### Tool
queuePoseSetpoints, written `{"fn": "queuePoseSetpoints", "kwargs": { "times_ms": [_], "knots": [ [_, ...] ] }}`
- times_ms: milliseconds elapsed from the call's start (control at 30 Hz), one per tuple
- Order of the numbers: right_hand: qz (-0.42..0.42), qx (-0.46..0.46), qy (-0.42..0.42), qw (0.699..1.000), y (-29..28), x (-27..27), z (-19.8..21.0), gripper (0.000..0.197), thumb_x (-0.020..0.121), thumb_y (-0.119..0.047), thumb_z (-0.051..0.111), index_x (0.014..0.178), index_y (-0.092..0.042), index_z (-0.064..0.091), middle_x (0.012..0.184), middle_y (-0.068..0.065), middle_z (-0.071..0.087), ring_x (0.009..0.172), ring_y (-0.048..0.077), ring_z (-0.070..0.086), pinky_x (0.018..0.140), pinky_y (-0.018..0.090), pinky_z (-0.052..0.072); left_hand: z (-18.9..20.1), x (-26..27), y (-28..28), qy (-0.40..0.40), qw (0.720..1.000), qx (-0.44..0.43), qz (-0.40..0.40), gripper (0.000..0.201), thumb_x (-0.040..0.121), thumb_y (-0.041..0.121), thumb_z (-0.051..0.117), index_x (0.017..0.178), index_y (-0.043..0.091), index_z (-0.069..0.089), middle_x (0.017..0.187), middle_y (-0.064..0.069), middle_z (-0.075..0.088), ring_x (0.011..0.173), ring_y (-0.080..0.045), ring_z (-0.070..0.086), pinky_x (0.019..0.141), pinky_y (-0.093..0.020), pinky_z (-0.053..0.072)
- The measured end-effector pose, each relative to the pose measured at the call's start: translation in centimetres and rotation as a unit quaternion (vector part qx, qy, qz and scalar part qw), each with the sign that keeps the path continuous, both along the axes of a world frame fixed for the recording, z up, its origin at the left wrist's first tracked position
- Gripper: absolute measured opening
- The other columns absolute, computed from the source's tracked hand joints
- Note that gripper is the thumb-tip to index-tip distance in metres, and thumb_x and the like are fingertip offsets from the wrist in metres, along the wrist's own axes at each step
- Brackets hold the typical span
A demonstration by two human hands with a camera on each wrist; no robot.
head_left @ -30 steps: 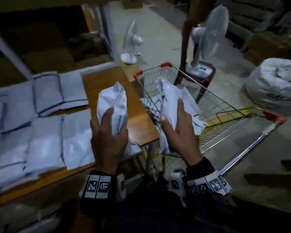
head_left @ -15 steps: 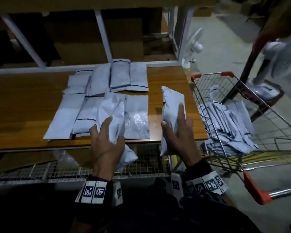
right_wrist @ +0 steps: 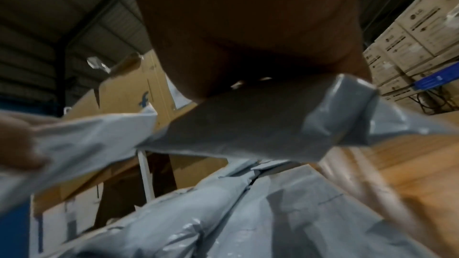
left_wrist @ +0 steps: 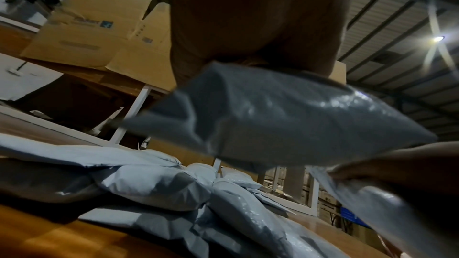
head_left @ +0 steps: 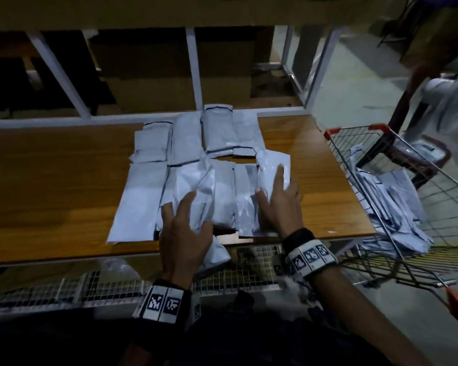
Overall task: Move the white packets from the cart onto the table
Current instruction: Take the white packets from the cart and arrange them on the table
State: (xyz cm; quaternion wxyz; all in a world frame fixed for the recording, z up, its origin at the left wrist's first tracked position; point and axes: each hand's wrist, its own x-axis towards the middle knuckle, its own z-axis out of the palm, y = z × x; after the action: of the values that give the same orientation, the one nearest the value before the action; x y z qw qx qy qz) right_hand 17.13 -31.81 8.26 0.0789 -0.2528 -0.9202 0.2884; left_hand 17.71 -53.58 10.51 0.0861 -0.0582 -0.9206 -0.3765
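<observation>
**Two soft packets held over the table, more waiting in the cart**

On the left of the head view, the wooden table (head_left: 50,186) already carries two rows of flat white packets (head_left: 188,136), laid side by side and partly overlapping. Above the near row, a crumpled packet (head_left: 196,186) is held by the left hand (head_left: 184,233): the fingers are spread over its top and the thumb is curled against its edge, so the hand is closed around it, and its near end hangs past the table edge. In the left wrist view the same packet is seen clear of those lying below it.

Just to the right, a second packet (head_left: 271,167) is gripped by the right hand (head_left: 280,207), thumb on one long edge and fingers over the face. It is likewise seen raised above the laid ones in the right wrist view, with a boxy form showing through the wrapper.

Farther right, the wire cart (head_left: 397,196) stands beside the table end, and a slumped pile of remaining packets (head_left: 391,204) lies in it.

The packets are judged light and soft-skinned (glossy plastic film, so probably slippery), with firmer contents inside. A hold across the middle, around the contents rather than on a loose flap, is judged the most secure; little risk of breakage is expected.
</observation>
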Motion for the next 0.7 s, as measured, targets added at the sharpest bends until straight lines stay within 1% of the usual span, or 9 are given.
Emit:
{"fn": "queuePoseSetpoints", "kwargs": {
  "times_ms": [67,133,233,300,433,500,567,700],
  "knots": [
    [-0.002,0.019,-0.03,0.999,-0.4,-2.7,-0.7,0.082,0.098,-0.053,0.043,0.158,-0.026,-0.006,0.157,0.028,0.008,0.135,0.049,0.026,0.106,0.058,0.033,-0.4,-0.7,-0.9,-0.004,1.0,0.009,-0.006,0.064,0.081,0.025,0.07,0.14,0.033,0.048,0.125,-0.007,0.044,0.115,-0.036,0.053,0.087,-0.045,0.051],
    [0.0,0.022,-0.059,0.998,-0.4,-4.7,-1.6,0.083,0.097,-0.053,0.043,0.158,-0.026,-0.005,0.159,0.028,0.003,0.139,0.05,0.022,0.108,0.059,0.03,-0.7,-1.4,-1.7,-0.01,1.0,0.003,-0.008,0.064,0.08,0.027,0.069,0.14,0.034,0.048,0.126,-0.006,0.044,0.116,-0.036,0.053,0.087,-0.045,0.052],
    [-0.001,0.024,-0.102,0.995,-0.3,-6.5,-2.9,0.083,0.097,-0.054,0.043,0.158,-0.024,-0.003,0.16,0.026,0.001,0.139,0.051,0.022,0.109,0.058,0.028,-0.9,-2.3,-2.6,-0.018,1.0,-0.002,-0.007,0.064,0.081,0.027,0.069,0.141,0.034,0.047,0.127,-0.007,0.044,0.11,-0.036,0.055,0.082,-0.044,0.052],
    [-0.001,0.047,-0.123,0.991,-0.6,-6.9,-3.7,0.083,0.096,-0.057,0.041,0.158,-0.025,-0.003,0.16,0.025,0.004,0.138,0.05,0.024,0.108,0.059,0.028,-1.0,-3.0,-3.1,-0.018,1.0,-0.006,-0.012,0.065,0.081,0.027,0.069,0.142,0.034,0.047,0.127,-0.007,0.044,0.106,-0.036,0.056,0.079,-0.043,0.052],
    [-0.003,0.134,-0.104,0.985,-2.1,-6.2,-5.5,0.083,0.093,-0.063,0.033,0.157,-0.029,-0.007,0.159,0.025,0.014,0.13,0.048,0.034,0.1,0.059,0.034,-1.3,-4.0,-3.5,-0.024,0.999,-0.014,-0.021,0.065,0.082,0.028,0.068,0.143,0.034,0.046,0.125,-0.006,0.045,0.104,-0.033,0.057,0.078,-0.042,0.051],
    [-0.002,0.154,-0.094,0.984,-2.4,-6.0,-5.9,0.081,0.093,-0.063,0.029,0.157,-0.029,-0.007,0.159,0.025,0.014,0.13,0.048,0.035,0.098,0.06,0.034,-1.4,-4.3,-3.3,-0.027,0.999,-0.018,-0.021,0.066,0.081,0.028,0.068,0.142,0.034,0.045,0.125,-0.006,0.045,0.101,-0.034,0.058,0.076,-0.042,0.052],
    [0.0,0.148,-0.094,0.985,-2.3,-6.1,-6.0,0.077,0.095,-0.063,0.025,0.157,-0.031,-0.008,0.16,0.024,0.012,0.135,0.048,0.031,0.1,0.062,0.03,-1.6,-4.4,-2.9,-0.027,0.999,-0.021,-0.02,0.065,0.081,0.028,0.068,0.142,0.035,0.046,0.125,-0.006,0.045,0.102,-0.035,0.058,0.076,-0.042,0.053],
    [0.009,0.119,-0.093,0.988,-1.7,-6.2,-6.2,0.072,0.097,-0.062,0.02,0.156,-0.034,-0.011,0.163,0.021,0.003,0.145,0.044,0.015,0.105,0.065,0.022,-1.7,-4.6,-1.2,-0.025,0.999,-0.022,-0.01,0.066,0.08,0.027,0.068,0.142,0.035,0.046,0.128,-0.008,0.045,0.11,-0.037,0.056,0.079,-0.044,0.053]
  ]
}}
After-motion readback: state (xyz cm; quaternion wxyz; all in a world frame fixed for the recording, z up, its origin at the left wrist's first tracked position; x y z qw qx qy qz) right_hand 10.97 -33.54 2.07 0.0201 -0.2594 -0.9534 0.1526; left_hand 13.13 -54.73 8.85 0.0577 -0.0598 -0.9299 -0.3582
